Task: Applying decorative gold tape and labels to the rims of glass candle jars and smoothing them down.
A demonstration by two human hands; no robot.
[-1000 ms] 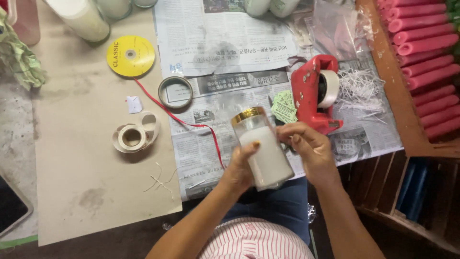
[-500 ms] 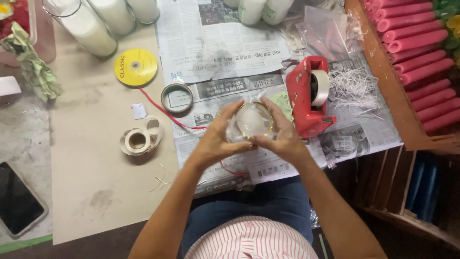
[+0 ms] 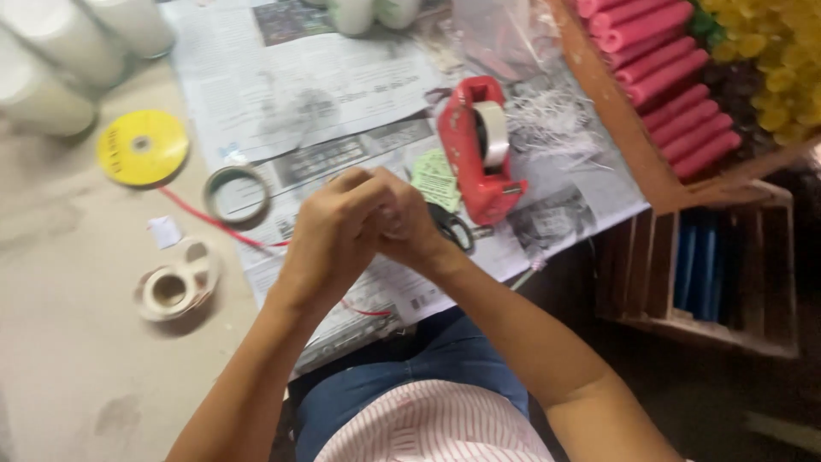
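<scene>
The white candle jar [image 3: 386, 218], upright a second ago, is now tipped away and nearly hidden, seemingly clasped between left hand [image 3: 329, 235] and right hand [image 3: 410, 224] over the newspaper [image 3: 282, 94].

A single head-worn camera looks steeply down, close over the person's clasped hands at frame centre, with a newspaper-covered table [image 3: 256, 94] filling the upper left.

Clasped left hand [image 3: 329, 235] and right hand [image 3: 402, 227] hide whatever they hold; scissors [image 3: 451, 229] lie half covered, white candles [image 3: 51, 73] blurred and cropped.
</scene>
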